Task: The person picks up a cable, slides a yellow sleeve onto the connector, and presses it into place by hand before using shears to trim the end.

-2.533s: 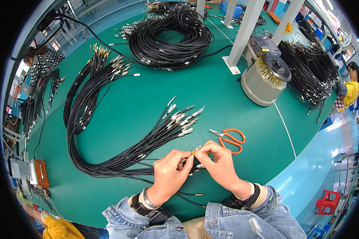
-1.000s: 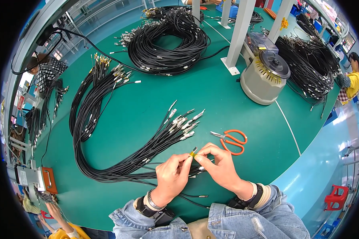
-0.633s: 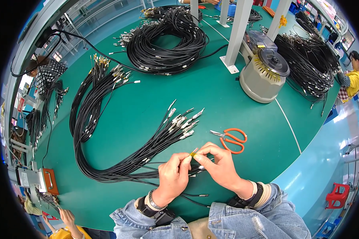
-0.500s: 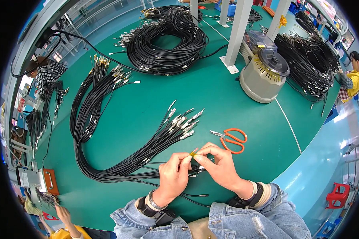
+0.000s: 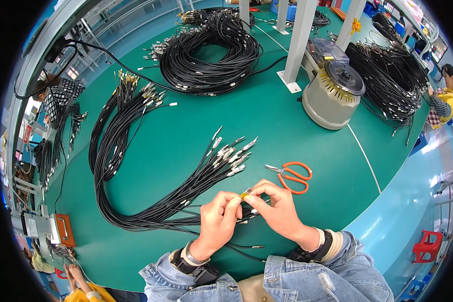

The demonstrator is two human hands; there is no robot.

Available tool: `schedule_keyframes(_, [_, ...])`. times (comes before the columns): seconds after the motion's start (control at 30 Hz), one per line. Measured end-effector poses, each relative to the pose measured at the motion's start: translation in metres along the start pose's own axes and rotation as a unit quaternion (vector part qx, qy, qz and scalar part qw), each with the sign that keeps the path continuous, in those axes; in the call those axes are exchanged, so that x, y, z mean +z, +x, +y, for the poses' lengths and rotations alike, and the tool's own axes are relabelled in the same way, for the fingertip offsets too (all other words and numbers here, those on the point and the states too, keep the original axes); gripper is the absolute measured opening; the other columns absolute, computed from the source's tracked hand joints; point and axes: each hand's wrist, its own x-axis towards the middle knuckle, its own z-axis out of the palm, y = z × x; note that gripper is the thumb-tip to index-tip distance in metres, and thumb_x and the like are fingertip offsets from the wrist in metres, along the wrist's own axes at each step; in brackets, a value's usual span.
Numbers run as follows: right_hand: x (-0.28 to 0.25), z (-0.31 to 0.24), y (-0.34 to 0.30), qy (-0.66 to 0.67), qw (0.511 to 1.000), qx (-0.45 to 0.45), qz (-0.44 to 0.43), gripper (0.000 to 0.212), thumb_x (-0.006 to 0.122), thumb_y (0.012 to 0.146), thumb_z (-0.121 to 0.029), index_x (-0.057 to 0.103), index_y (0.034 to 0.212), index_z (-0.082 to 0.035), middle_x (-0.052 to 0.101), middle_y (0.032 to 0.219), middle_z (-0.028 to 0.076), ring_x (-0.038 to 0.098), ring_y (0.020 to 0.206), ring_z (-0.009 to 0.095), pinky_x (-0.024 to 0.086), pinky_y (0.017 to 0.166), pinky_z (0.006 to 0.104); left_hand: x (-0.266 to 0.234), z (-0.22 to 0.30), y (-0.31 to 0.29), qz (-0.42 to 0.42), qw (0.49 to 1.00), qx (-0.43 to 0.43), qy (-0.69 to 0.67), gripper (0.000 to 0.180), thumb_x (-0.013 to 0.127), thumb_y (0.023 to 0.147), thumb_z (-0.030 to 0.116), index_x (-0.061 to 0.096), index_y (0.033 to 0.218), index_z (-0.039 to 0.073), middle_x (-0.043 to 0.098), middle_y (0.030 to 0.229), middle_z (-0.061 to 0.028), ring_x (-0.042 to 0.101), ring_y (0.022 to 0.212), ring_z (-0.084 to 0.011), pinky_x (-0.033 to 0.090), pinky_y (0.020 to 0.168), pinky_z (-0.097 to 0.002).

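Way off left of the left hand there's an orange box (image 5: pixel 64 230) with a metal handle, near the table edge. Closer in, a fat bundle of black cables (image 5: pixel 136 221) bends round in a U, its pale-tipped ends fanning out just beyond the left hand. Farther past that hand sits a big black coil (image 5: pixel 201 83). Left hand (image 5: pixel 219 216): thumb and index pinching a small yellow-and-silver piece (image 5: pixel 244 195), which is right between the two hands. Right hand (image 5: pixel 277 209) has thumb and index pinched on it from the other side; too tiny to tell what the yellow bit is. Just beyond that hand, orange-handled scissors (image 5: pixel 294 177) lie on the green table (image 5: pixel 332 166). Farther out there's a round grey machine (image 5: pixel 332 103), then a cable heap (image 5: pixel 392 80). Red stool's (image 5: pixel 427 246) well right of the right hand, on the floor.
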Motion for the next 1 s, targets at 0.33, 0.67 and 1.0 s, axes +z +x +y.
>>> schedule_keyframes(0.33, [0.000,0.004,0.000,0.029,0.999,-0.018,0.002,0.013,0.064,0.086,-0.010,0.064,0.089,0.002,0.060,0.085,0.006,0.056,0.076,0.011,0.045,0.068,0.0242,-0.012,0.009,0.006,-0.091,0.978,-0.114,-0.151,0.017,0.046,0.097,0.013,0.055,0.089,0.001,0.053,0.058,-0.0010,0.040,0.044,-0.0033,0.031,0.040,-0.0186])
schedule_keyframes(0.67, [-0.001,0.011,0.000,0.063,0.995,-0.057,-0.054,0.009,0.058,0.088,-0.001,0.061,0.096,0.002,0.058,0.093,0.009,0.057,0.083,0.015,0.047,0.071,0.0259,-0.024,0.000,0.016,-0.224,0.930,-0.166,-0.241,0.026,0.044,0.099,0.021,0.056,0.087,0.001,0.051,0.057,-0.0014,0.037,0.042,-0.0042,0.027,0.040,-0.0197])
schedule_keyframes(1.0, [-0.008,0.006,0.005,-0.014,0.990,-0.100,-0.103,0.011,0.057,0.089,-0.004,0.062,0.097,0.001,0.062,0.092,0.009,0.058,0.078,0.014,0.047,0.074,0.0260,-0.035,-0.009,0.021,-0.292,0.855,-0.248,-0.351,0.029,0.048,0.097,0.027,0.055,0.086,0.001,0.050,0.056,-0.0013,0.034,0.038,-0.0043,0.026,0.037,-0.0200])
